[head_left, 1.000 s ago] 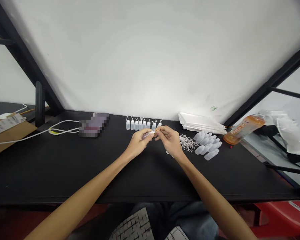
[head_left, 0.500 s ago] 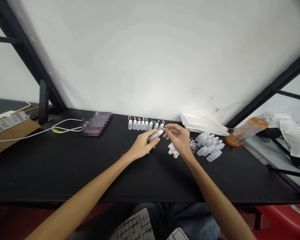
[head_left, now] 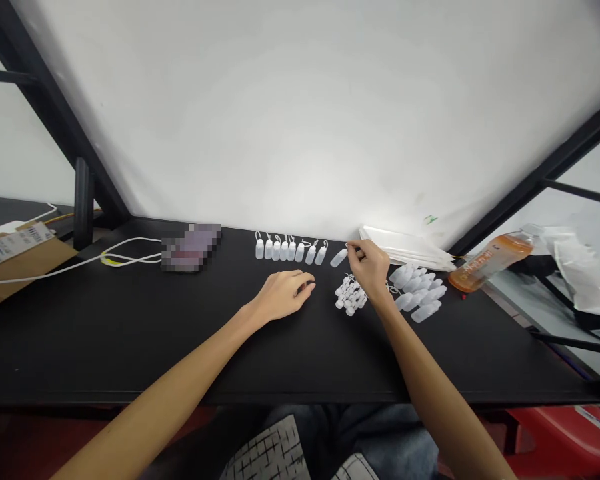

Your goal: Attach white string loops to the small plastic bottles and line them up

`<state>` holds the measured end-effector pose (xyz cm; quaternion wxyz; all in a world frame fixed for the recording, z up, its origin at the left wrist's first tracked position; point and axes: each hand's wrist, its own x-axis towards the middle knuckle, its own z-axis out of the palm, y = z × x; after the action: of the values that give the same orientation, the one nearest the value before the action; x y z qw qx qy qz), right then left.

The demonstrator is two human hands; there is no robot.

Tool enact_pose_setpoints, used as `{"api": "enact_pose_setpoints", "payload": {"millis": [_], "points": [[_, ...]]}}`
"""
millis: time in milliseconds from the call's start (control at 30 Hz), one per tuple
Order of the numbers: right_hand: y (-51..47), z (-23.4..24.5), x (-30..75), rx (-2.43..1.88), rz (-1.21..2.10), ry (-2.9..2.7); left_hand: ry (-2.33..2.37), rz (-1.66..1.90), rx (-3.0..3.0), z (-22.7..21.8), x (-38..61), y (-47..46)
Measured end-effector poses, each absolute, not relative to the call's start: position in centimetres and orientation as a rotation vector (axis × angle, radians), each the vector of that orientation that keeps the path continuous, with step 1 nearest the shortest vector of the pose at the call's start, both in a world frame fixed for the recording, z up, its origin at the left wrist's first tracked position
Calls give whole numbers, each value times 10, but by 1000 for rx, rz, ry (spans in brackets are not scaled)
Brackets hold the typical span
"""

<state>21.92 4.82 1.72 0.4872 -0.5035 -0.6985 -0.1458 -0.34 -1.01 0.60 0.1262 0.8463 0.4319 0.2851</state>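
My right hand (head_left: pixel 369 263) pinches the top end of a small translucent white dropper bottle (head_left: pixel 339 258), which leans at a slant over the black table. To its left, several like bottles (head_left: pixel 292 251) with thin white loops at their tops stand in a row along the wall. My left hand (head_left: pixel 286 293) is low over the table in front of that row, fingers loosely curved with a gap at the thumb, holding nothing. Just below my right hand is a pile of small white caps (head_left: pixel 350 297). Farther right lie several bottles without loops (head_left: pixel 420 290).
A stack of white sheets or bags (head_left: pixel 405 248) lies at the back right, beside a tilted orange drink bottle (head_left: pixel 493 261). At the left are a blurred-out phone-like object (head_left: pixel 193 248), a white cable (head_left: pixel 130 240) and a cardboard box (head_left: pixel 25 260). Black frame bars flank the table.
My left hand has let go of the bottle and drawn slightly down and left. My right hand has carried the bottle right, toward the end of the row, uncovering more of the caps.
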Motion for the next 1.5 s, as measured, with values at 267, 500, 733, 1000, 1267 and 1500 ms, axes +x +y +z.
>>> {"api": "enact_pose_setpoints", "payload": {"millis": [267, 500, 733, 1000, 1267, 1500], "points": [[61, 7, 206, -1408, -414, -1792, 1260, 767, 2545, 3, 3, -11], [59, 7, 199, -1450, -453, -1827, 1262, 708, 2566, 4, 6, -11], [59, 7, 196, -1422, -475, -1838, 1272, 682, 2579, 3, 8, -11], [60, 5, 197, -1382, -467, -1847, 1265, 666, 2588, 4, 8, -11], [57, 8, 195, -1385, -454, -1881, 1281, 654, 2579, 4, 7, -10], [50, 22, 199, -1449, -384, -1853, 1282, 669, 2570, 5, -1, -11]]}}
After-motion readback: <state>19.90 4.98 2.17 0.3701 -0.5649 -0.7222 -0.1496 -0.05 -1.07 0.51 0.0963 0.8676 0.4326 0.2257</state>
